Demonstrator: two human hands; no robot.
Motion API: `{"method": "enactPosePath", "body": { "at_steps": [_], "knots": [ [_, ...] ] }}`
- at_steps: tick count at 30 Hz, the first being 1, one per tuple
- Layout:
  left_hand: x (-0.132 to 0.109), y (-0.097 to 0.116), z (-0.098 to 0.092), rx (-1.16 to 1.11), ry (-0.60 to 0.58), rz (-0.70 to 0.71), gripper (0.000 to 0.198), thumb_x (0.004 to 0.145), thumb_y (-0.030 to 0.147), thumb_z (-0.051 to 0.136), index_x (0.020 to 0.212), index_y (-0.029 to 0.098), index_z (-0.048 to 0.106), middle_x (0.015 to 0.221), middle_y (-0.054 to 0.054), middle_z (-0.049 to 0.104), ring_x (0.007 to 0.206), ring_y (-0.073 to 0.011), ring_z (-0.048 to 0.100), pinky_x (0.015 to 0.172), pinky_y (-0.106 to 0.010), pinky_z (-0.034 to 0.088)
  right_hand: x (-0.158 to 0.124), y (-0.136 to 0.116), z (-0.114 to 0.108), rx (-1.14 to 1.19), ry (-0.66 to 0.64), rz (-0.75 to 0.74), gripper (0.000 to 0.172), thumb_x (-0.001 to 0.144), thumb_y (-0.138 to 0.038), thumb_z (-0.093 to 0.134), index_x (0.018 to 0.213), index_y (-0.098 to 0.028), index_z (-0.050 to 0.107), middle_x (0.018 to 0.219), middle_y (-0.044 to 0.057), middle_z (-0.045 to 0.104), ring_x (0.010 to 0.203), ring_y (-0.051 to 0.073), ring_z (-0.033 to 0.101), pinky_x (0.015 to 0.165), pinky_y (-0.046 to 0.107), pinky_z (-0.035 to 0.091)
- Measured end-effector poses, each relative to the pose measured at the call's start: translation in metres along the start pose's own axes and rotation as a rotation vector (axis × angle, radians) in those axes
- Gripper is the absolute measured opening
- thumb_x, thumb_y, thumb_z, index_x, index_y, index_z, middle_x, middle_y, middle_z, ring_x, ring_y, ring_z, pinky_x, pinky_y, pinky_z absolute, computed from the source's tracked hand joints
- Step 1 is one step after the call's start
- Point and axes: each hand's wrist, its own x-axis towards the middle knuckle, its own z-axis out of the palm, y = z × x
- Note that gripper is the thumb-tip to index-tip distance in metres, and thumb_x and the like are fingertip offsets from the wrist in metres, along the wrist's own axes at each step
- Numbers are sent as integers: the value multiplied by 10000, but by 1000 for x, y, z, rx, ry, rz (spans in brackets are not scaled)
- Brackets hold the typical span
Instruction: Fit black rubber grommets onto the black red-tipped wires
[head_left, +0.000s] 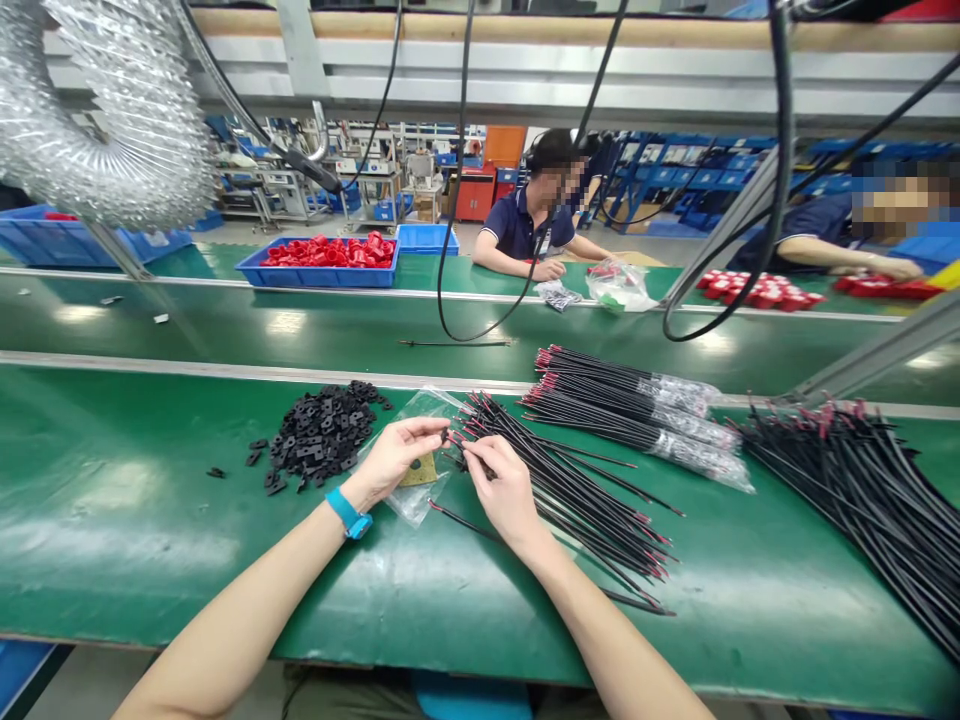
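My left hand (397,455), with a blue band on its wrist, pinches a small black plastic piece (445,436) between thumb and fingertips. Close beside it, my right hand (504,490) is closed on the end of a black cable whose red wire tips (456,438) point at that piece. Whether piece and wires touch, I cannot tell. A heap of similar black plastic pieces (319,435) lies left of my hands. Under and right of my right hand spreads a loose pile of black cables (592,500) with red ends. A clear plastic bag (411,508) with a yellowish patch lies beneath my hands.
Bagged cable bundles (637,405) lie behind the pile, and a larger cable bunch (862,500) fills the right side. Black cords (442,250) hang overhead. Across the green bench, a blue bin (322,277) holds red parts; two people sit working there.
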Motion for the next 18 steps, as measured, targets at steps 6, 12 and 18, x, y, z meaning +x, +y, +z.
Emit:
{"method": "enactPosePath", "body": {
  "at_steps": [6,12,18],
  "knots": [
    [-3,3,3,397,-37,192,288,813,345,686,1053,191,731,1044,-97,697,980,-224,629,928,-351,476,-4,6,1,-253,-73,-153,282,993,-199,421,1063,-186,694,911,96,637,839,185,592,756,316,488],
    [-7,12,7,435,-82,236,255,840,302,661,1061,202,738,1014,-96,691,943,-218,628,885,-336,488,-1,1,0,2,-36,-58,230,978,-235,463,1000,-190,687,896,82,633,826,176,604,767,304,500],
    [-12,12,12,524,-111,377,201,864,267,636,1026,243,753,969,-82,693,913,-201,634,841,-318,498,7,0,-5,314,-147,299,187,861,-302,585,764,-176,683,702,27,618,622,143,557,569,247,448]
  ]
}}
